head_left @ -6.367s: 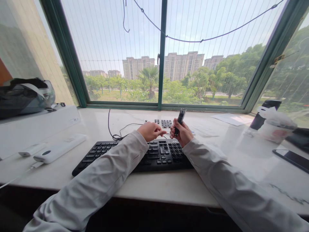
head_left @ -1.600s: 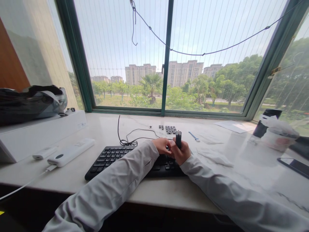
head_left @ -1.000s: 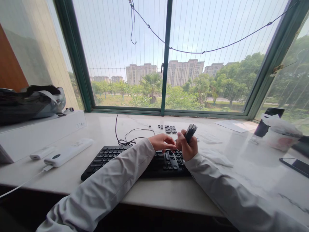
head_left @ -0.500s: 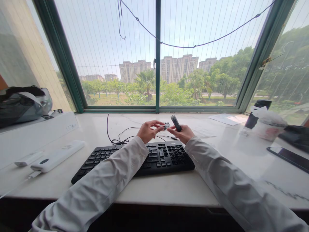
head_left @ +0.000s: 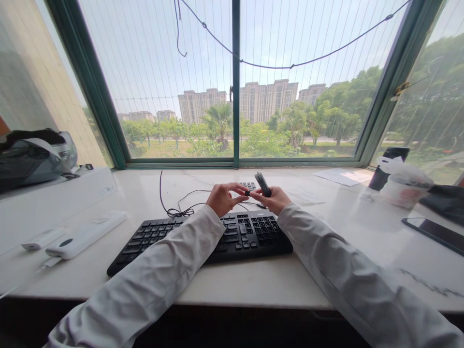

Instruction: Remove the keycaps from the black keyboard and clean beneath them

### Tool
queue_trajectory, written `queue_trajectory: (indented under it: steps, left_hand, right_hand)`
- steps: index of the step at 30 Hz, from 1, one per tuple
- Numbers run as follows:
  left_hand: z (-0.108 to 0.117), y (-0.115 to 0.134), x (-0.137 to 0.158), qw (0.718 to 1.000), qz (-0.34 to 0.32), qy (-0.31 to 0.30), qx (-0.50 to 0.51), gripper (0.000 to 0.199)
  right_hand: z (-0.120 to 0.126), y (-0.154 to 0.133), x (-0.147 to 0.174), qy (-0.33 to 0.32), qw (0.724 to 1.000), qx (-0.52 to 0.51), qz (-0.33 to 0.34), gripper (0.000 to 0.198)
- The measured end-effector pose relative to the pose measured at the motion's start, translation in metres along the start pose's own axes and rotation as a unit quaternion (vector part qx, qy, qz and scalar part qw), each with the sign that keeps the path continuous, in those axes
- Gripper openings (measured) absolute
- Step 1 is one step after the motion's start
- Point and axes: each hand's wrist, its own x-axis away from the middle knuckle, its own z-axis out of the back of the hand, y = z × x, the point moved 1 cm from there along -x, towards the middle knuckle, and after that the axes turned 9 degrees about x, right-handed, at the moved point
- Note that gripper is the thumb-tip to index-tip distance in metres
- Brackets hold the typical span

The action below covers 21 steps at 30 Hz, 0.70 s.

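Observation:
Between thumb and fingertips, my left hand (head_left: 225, 198) pinches a small black keycap (head_left: 247, 193) above the keyboard. My right hand (head_left: 274, 198) is closed around a short black brush (head_left: 263, 184), its bristly end tilted up and away. The right fingertips meet the keycap's right side. Below both hands lies a black keyboard (head_left: 232, 240), partly covered by my left sleeve. Its number pad at the right shows bare key sockets. Several loose keycaps (head_left: 249, 185) lie on the tabletop just behind my hands, partly hidden by them.
A black cable (head_left: 179, 212) coils behind the keyboard. White power bank (head_left: 87, 235) and helmet (head_left: 36, 152) on a white box are at left. At right are a phone (head_left: 435, 235), a bagged cup (head_left: 404, 191) and paper (head_left: 342, 177). The window (head_left: 236, 121) stands behind the tabletop.
My left and right fingertips have come together at the keycap, which now shows clearly between them. The brush stays in my right hand, shifted slightly left.

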Motion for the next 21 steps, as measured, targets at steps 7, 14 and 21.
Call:
queue_trajectory:
  steps: [7,14,21]
  left_hand:
    - [0.010,-0.001,-0.004,0.989,-0.040,0.085,-0.116,0.027]
    - [0.003,0.001,-0.002,0.989,-0.063,0.031,-0.127,0.025]
    - [0.001,-0.003,-0.001,0.989,-0.075,0.007,-0.131,0.022]
  right_hand:
    - [0.001,0.009,-0.006,0.049,0.998,0.042,0.008,0.050]
    - [0.000,0.008,-0.004,0.037,0.996,0.082,0.027,0.044]
    - [-0.006,0.008,-0.003,0.032,0.993,0.095,0.055,0.041]
